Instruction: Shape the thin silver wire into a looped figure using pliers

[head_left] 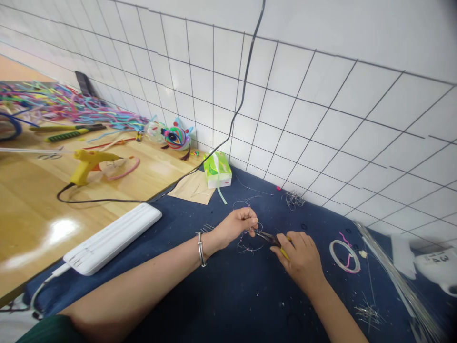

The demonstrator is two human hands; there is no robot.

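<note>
Pinched between the fingers of my left hand (238,225) is a piece of thin wire (246,248), bent into loops with small bits along it. My right hand (300,259) is wrapped round the yellow handles of a pair of pliers (268,237). The dark jaws of the pliers point left and reach the wire by my left fingertips. Whether the jaws are closed on the wire is too small to tell. Both hands are over the dark blue cloth (228,300).
A white power strip (114,238) and yellow glue gun (89,164) lie left. Behind are a tissue pack (217,171) and tangled wire (294,199). To the right are a tape roll (344,256) and long wires (392,267). A black cable (243,95) hangs across the wall.
</note>
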